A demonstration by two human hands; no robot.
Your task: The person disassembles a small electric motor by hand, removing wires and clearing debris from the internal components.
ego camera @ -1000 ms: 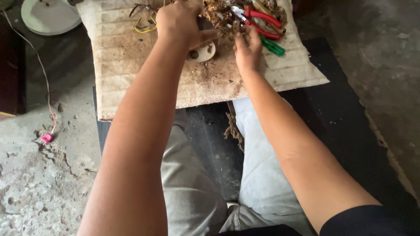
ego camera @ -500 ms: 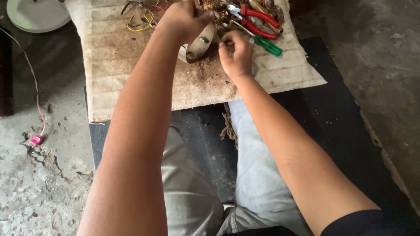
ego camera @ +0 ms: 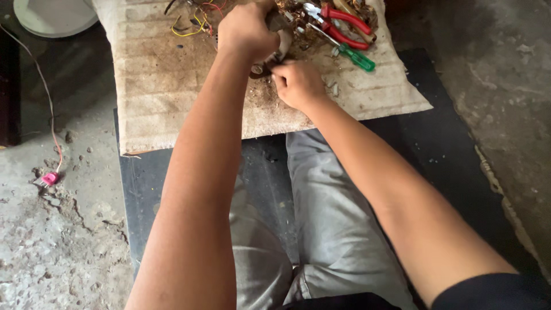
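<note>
Here, both hands meet over far middle of dirty mat. Left hand clamped around pale metal part, fingers curled tight. Right hand just near of it, fingertips pinched together at part's lower end; what they pinch is hidden. Red pliers and green screwdriver lie right of part, close. Yellow wires far left. Pink plug on floor, well apart.

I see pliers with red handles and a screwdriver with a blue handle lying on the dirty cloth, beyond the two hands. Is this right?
Not quite. In the head view the screwdriver has a green handle, not blue. The red-handled pliers do lie beside it on the cloth, beyond both hands.
</note>
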